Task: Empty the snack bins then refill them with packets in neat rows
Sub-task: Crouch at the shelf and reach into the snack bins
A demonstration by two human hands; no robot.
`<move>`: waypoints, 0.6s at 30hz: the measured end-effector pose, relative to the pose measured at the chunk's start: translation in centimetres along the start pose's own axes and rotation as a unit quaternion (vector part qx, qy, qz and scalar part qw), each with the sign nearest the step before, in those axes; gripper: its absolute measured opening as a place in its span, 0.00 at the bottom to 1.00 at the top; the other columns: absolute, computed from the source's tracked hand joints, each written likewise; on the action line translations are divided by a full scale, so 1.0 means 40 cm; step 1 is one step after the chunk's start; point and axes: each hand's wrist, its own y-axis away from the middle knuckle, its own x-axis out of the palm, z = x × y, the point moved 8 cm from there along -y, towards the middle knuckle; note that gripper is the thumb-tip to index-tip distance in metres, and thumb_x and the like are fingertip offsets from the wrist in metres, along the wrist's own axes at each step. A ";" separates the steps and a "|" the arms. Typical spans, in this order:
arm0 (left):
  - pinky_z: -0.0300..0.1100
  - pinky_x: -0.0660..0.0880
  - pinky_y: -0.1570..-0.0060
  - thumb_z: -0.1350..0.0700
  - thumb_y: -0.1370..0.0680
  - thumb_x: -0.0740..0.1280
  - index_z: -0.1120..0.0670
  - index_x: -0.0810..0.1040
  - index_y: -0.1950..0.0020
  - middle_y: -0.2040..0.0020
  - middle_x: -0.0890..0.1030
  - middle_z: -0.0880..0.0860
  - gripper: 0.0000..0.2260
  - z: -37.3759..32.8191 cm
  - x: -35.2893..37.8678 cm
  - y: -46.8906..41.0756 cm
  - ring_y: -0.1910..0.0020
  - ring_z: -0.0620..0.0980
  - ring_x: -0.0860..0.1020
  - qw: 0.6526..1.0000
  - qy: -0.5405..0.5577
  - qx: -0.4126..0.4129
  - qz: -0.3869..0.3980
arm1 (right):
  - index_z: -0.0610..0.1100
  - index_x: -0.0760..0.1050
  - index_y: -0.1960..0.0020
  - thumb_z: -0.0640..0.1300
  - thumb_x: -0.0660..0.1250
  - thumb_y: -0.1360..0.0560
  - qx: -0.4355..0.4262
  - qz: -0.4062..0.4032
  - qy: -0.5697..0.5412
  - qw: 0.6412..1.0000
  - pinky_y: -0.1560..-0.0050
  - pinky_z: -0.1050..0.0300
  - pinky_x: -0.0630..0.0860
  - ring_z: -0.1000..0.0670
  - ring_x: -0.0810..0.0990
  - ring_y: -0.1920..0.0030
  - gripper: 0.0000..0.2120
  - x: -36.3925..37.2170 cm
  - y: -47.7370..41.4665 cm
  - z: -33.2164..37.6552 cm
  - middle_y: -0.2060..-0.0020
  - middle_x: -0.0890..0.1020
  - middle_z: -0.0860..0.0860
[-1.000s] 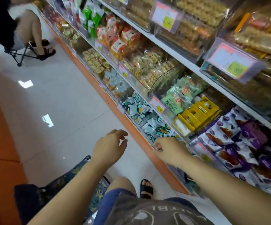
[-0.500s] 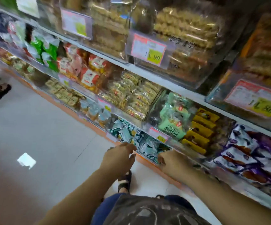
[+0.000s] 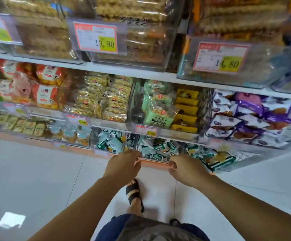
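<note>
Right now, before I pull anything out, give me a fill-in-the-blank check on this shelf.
The left hand and right hand are at the front of a bin on the ____ shelf.
The packets in that bin are white and ____.
The yellow packets lie to the ____ of the purple packets.
Missing words: bottom; green; left.

Red-framed price tag (image 3: 96,37) on the middle clear bin (image 3: 141,54) of the top shelf, 13,90 on its yellow-green patch, similar tag (image 3: 221,57) on the right clear bin (image 3: 263,73), seemingly 14,80, second digit unsure, small lower tags (image 3: 146,130) too blurred, green packet (image 3: 158,119) with Chinese characters, not legible.
</note>
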 end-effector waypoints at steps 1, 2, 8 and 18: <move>0.40 0.73 0.48 0.51 0.19 0.59 0.45 0.73 0.35 0.40 0.76 0.43 0.13 -0.011 0.006 0.005 0.45 0.45 0.77 1.000 -0.004 -0.002 -0.005 | 0.50 0.73 0.51 0.51 0.61 0.23 -0.001 -0.003 0.004 1.000 0.56 0.55 0.73 0.46 0.78 0.51 0.06 -0.001 0.015 -0.014 0.51 0.80 0.51; 0.39 0.73 0.48 0.51 0.19 0.60 0.45 0.73 0.35 0.40 0.76 0.43 0.13 -0.021 0.014 0.013 0.45 0.45 0.77 1.000 -0.006 -0.006 -0.009 | 0.50 0.73 0.51 0.51 0.61 0.23 -0.003 -0.003 0.007 1.000 0.56 0.56 0.71 0.46 0.78 0.50 0.05 0.001 0.032 -0.027 0.51 0.79 0.51; 0.39 0.72 0.48 0.51 0.20 0.60 0.44 0.73 0.36 0.42 0.77 0.42 0.12 -0.096 0.094 0.081 0.45 0.43 0.77 1.000 0.004 -0.016 -0.018 | 0.52 0.76 0.46 0.49 0.61 0.23 0.003 -0.033 -0.022 0.999 0.62 0.58 0.70 0.47 0.78 0.54 0.08 0.023 0.106 -0.117 0.53 0.80 0.52; 0.40 0.74 0.48 0.51 0.19 0.60 0.45 0.74 0.36 0.42 0.77 0.43 0.12 -0.065 0.144 0.126 0.45 0.43 0.77 1.000 0.020 -0.012 -0.020 | 0.48 0.75 0.39 0.52 0.64 0.22 0.021 -0.029 -0.092 0.995 0.51 0.55 0.77 0.50 0.79 0.51 0.14 0.126 0.138 -0.119 0.48 0.80 0.52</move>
